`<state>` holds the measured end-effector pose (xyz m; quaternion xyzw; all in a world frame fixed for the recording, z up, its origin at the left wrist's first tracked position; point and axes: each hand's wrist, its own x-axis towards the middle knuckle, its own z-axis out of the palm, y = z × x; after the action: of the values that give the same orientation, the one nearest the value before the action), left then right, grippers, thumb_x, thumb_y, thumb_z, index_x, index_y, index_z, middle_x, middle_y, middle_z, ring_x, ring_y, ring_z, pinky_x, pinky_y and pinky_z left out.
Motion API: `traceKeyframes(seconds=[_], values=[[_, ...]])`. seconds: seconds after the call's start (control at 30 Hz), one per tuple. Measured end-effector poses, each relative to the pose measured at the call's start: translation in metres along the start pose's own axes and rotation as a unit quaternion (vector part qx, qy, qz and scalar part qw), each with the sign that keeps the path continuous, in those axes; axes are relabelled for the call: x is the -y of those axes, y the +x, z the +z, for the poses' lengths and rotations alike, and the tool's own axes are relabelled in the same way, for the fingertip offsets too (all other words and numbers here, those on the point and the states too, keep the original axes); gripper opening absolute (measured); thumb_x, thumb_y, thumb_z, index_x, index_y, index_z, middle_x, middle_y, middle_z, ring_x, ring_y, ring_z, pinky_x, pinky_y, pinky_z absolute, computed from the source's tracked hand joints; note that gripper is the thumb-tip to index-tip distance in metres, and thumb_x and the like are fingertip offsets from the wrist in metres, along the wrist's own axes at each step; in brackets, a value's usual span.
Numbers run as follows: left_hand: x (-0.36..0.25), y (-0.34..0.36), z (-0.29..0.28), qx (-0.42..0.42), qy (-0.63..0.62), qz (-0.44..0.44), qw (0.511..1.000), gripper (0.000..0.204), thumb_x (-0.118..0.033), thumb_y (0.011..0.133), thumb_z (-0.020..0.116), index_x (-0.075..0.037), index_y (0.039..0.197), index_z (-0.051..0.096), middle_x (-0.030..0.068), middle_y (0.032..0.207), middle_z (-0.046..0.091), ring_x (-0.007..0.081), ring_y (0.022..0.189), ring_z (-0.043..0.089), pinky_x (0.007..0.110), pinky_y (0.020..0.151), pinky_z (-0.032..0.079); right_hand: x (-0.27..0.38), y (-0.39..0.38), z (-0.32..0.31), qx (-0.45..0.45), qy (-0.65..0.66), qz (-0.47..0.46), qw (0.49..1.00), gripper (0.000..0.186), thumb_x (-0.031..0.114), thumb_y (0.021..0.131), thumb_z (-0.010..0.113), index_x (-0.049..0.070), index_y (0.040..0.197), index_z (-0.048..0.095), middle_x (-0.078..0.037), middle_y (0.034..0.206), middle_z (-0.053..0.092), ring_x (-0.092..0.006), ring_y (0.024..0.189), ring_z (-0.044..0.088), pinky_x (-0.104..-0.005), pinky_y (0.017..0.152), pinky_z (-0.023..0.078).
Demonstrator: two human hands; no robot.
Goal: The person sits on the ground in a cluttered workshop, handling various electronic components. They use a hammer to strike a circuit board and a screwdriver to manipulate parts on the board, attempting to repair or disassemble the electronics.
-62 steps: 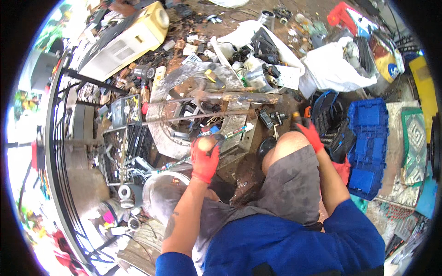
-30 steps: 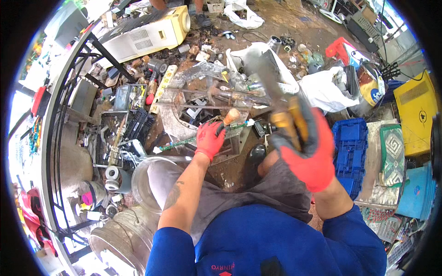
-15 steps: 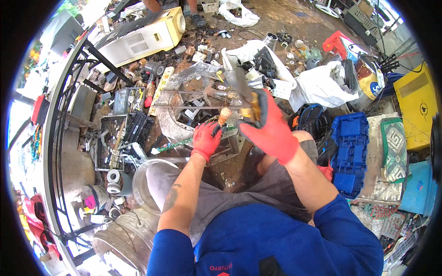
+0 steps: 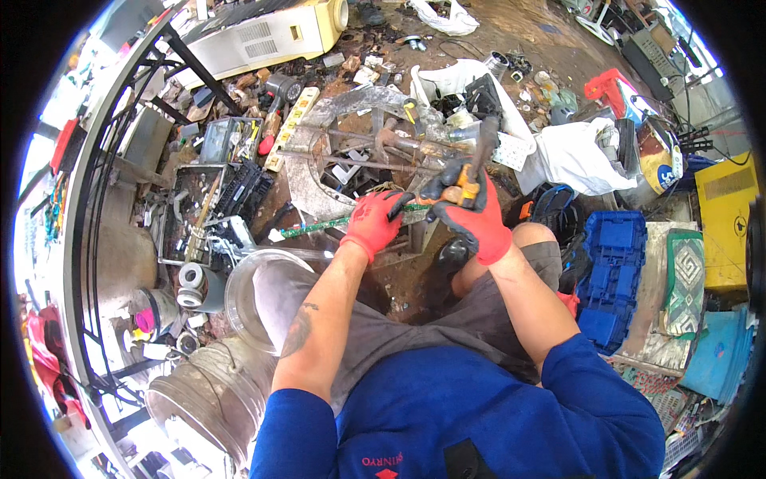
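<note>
Far left, the black metal rack [image 4: 89, 231] runs off into the dark rim, and up top the cream appliance casing [image 4: 263, 44] is cut by the upper edge. Here's the green circuit-board strip [image 4: 315, 228], slanting over the grimy slab [image 4: 307, 191], its middle lost behind the gloved left hand [image 4: 373, 223]. Those fingers are curled; whether they grip the strip, I can't tell. Now the right hand [image 4: 483, 219], fingers closed round a yellow-handled tool [image 4: 471, 177], most of the handle covered, dark blade upward. A tan piece [image 4: 452, 194] peeks out there, hard to identify. Half a second ago the blade leaned left; now it leans right, and the tan knob above the left fist has gone from that spot.
</note>
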<state>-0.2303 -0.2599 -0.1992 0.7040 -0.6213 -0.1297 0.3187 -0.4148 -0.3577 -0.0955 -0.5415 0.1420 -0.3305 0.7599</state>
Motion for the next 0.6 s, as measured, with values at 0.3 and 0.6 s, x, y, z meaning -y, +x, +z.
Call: traceKeyframes(seconds=[0.3, 0.6], values=[[0.012, 0.001, 0.004, 0.014, -0.042, -0.019, 0.999, 0.045, -0.009, 0.082, 0.066, -0.017, 0.126, 0.063, 0.0142, 0.125, 0.063, 0.0378, 0.114, 0.059, 0.044, 0.096, 0.050, -0.054, -0.087, -0.023, -0.113, -0.038, 0.010, 0.993, 0.042, -0.005, 0.073, 0.071, 0.006, 0.108, 0.052, -0.007, 0.103, 0.061, -0.0193, 0.104, 0.058, -0.0335, 0.090, 0.047], [0.015, 0.002, 0.002, -0.028, -0.077, -0.028, 0.996, 0.061, -0.013, 0.081, 0.069, -0.007, 0.139, 0.051, 0.0232, 0.143, 0.047, 0.0384, 0.133, 0.046, 0.040, 0.109, 0.042, -0.051, -0.095, -0.039, -0.134, -0.026, -0.005, 0.991, 0.041, -0.004, 0.074, 0.071, 0.005, 0.110, 0.053, -0.008, 0.107, 0.059, -0.0211, 0.102, 0.058, -0.0344, 0.090, 0.046]])
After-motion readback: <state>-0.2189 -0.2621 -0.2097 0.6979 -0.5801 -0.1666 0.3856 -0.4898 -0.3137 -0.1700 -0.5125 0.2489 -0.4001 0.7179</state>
